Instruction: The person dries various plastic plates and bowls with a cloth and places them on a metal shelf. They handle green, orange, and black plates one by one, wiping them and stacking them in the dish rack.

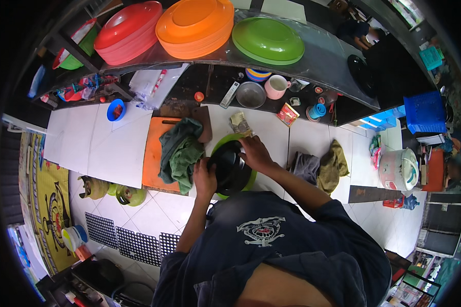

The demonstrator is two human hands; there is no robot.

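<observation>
A shiny black plate (228, 170) is held between my two hands, over the white-tiled counter's front edge. My left hand (205, 179) grips its left rim, with the thumb on top. My right hand (256, 154) holds the rim at the far right. Underneath shows the rim of a light green plate (250, 183); whether the two plates touch, I cannot tell. Just beyond my right hand a banknote (240, 123) lies on the tiles. Left of my left hand, crumpled green cloths (182, 153) rest on an orange cutting board (150, 153), beside a cleaver-like dark blade (203, 124).
Stacks of red (128, 34), orange (195, 28) and green plates (268, 40) stand on the shelf above. A metal bowl (251, 94) and pink mug (277, 86) sit below it. Rightward are cloths (332, 167) and a rice cooker (398, 169). Gas cylinders (131, 195) stand on the floor.
</observation>
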